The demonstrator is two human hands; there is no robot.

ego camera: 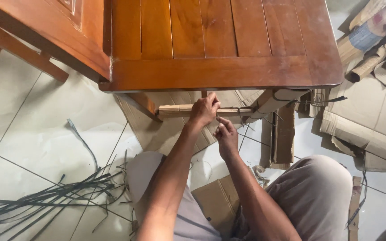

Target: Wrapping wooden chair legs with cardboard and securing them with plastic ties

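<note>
My left hand [204, 110] is closed around a cardboard-wrapped crossbar [175, 110] under the front edge of a reddish-brown wooden table [219, 73]. My right hand [226, 136] sits just below and to the right of it, fingers pinched together as if on something thin; what it pinches is too small to tell. A table leg wrapped in cardboard [275, 101] joins the crossbar at the right. Thin black strapping [246, 117] crosses the bar near my hands.
A bundle of cut black straps [55, 196] lies on the white tile floor at the left. Torn cardboard sheets [367, 129] are spread at the right. Another wooden furniture piece [37, 35] stands at the upper left. My knees are at the bottom.
</note>
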